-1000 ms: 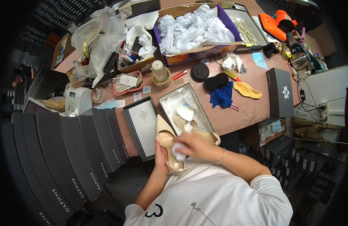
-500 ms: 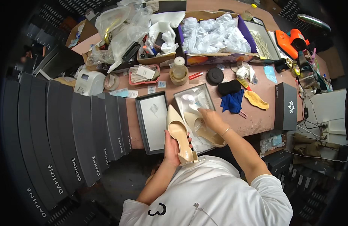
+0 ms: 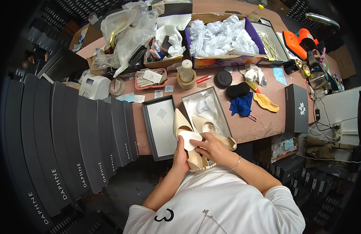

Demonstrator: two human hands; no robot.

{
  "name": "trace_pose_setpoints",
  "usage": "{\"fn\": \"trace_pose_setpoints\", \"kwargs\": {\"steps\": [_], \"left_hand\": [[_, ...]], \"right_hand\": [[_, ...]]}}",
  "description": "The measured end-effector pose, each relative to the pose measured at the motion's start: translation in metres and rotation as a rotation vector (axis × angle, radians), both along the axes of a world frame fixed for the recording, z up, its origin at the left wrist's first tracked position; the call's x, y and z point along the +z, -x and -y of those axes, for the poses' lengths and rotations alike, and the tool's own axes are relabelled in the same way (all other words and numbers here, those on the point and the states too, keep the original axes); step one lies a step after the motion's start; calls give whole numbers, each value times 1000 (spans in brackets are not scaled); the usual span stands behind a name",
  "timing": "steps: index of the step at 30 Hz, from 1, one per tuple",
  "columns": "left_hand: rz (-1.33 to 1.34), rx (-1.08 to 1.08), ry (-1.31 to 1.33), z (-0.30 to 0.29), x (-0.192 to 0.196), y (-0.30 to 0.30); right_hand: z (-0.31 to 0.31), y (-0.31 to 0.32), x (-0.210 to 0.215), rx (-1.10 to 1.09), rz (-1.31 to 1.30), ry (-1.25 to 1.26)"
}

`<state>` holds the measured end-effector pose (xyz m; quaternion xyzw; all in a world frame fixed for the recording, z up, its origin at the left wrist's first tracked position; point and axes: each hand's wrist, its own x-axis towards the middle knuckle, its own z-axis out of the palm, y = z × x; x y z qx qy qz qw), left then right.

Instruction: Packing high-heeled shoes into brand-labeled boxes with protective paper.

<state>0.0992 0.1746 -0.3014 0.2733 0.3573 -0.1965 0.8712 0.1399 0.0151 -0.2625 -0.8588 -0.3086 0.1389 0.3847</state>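
Note:
My left hand (image 3: pixel 180 159) is wrapped round the side of a cream pointed shoe (image 3: pixel 181 120) with a beaded ankle strap, its toe pointing away from me. Between the fingers of my right hand (image 3: pixel 215 149) is a thin white rounded pad (image 3: pixel 187 139), held over the shoe's insole at the opening. The matching shoe (image 3: pixel 198 121) lies in the open grey shoe box (image 3: pixel 222 106) on white paper, partly behind my right hand. Left of that box is the upturned box lid (image 3: pixel 161 138), white inside.
Dark shoe boxes (image 3: pixel 87 144) stand in a row at the left. Behind are a bottle (image 3: pixel 186 71) in a tape roll, a carton of white paper wads (image 3: pixel 225 37) and a pink basket (image 3: pixel 151 78). A blue cloth (image 3: pixel 241 105), black sponge (image 3: pixel 238 91) and brush (image 3: pixel 254 86) lie right.
My right hand has moved from over the box leftward to the held shoe, bringing the white pad onto its insole. The left hand keeps its hold.

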Motion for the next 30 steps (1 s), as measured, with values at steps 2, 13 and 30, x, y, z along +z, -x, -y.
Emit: {"fn": "trace_pose_setpoints", "kwargs": {"steps": [2,13,30], "left_hand": [[71,-91,101,-3,-1,7],[-77,132,22,18,35,-4],[-89,431,-637,-56,-111,-9]], "right_hand": [[-4,-4,-11,-2,155,87],[-33,-21,-27,222,447,161],[-52,-7,-82,-108,-641,-249]]}}
